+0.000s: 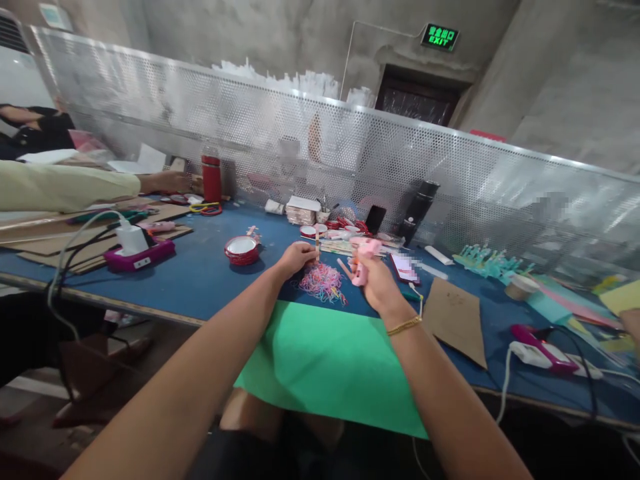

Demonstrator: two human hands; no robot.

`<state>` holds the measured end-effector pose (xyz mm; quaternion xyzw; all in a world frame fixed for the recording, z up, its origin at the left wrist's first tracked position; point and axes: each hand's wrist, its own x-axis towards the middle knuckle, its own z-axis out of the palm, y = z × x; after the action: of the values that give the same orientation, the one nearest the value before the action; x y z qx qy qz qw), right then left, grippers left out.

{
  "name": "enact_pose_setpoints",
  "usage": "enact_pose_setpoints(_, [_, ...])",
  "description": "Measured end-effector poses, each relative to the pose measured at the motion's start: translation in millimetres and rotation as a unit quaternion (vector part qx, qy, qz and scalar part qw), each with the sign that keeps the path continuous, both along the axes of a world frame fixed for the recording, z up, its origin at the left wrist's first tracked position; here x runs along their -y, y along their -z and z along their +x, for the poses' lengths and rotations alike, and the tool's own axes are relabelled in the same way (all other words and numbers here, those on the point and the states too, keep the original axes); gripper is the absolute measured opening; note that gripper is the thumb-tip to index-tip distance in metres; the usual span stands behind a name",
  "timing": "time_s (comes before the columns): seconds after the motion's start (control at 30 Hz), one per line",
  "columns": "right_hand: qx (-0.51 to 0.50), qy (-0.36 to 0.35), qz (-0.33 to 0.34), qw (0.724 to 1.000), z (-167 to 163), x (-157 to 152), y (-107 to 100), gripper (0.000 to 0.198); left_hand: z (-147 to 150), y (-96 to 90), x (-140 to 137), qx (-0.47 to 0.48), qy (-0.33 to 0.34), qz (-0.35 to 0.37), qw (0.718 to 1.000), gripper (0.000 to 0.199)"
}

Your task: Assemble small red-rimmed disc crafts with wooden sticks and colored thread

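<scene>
One glue gun (369, 249), pink and compact, fills the right hand (379, 288)'s grip above the bench (200, 287). One slim, pale-brown stick (317, 241) stands near-upright, pinched by the left hand (297, 259), beside one tangled, multicoloured thread heap (323, 283). Purple power strips (165, 251): two.

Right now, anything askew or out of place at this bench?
Mostly the green sheet: it hangs over the front edge of the blue table. Beside the left hand, colourful strands lie in a loose tangle.
</scene>
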<state>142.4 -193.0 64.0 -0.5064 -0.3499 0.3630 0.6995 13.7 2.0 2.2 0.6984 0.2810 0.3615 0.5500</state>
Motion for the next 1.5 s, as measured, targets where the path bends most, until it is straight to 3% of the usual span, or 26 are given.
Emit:
enact_pose_setpoints(0.1, [-0.050, -0.053, -0.033, 0.997, -25, -21, -4, 0.017, 0, 2.4, -2, 0.003, 0.001, 0.023, 1.000, 0.032])
enact_pose_setpoints(0.23, [-0.027, -0.133, -0.056, 0.989, -33, -44, -3, 0.022, -1, 2.3, -2, 0.031, -0.005, 0.034, 0.999, 0.038])
enact_pose_setpoints(0.4, [0.082, -0.030, -0.019, 0.996, -15, -71, 30, 0.027, -1, -0.5, -1, 0.011, 0.004, 0.023, 1.000, 0.039])
enact_pose_setpoints(0.57, [0.090, -0.019, 0.030, 0.995, 3, -77, 57, 0.044, 2, -3.0, 2, 0.014, -0.008, -0.046, 0.999, 0.033])
enact_pose_setpoints(0.7, [0.078, -0.023, 0.054, 0.995, 4, -70, 56, 0.053, -1, -10.0, 14, 0.018, -0.001, -0.058, 0.998, 0.028])
enact_pose_setpoints(1.0, [0.177, -0.035, 0.072, 0.981, 2, -61, 53, 0.061, -6, -24.0, 30, 0.029, -0.023, -0.070, 0.997, 0.021])
enact_pose_setpoints(1.27, [0.133, 0.062, 0.101, 0.984, 0, -65, 51, 0.043, 0, -37.8, 45, 0.126, 0.011, -0.182, 0.975, 0.024])
enact_pose_setpoints(1.5, [0.065, 0.054, 0.102, 0.991, -7, -69, 49, 0.036, 6, -40.0, 55, 0.135, 0.050, -0.181, 0.973, 0.021])
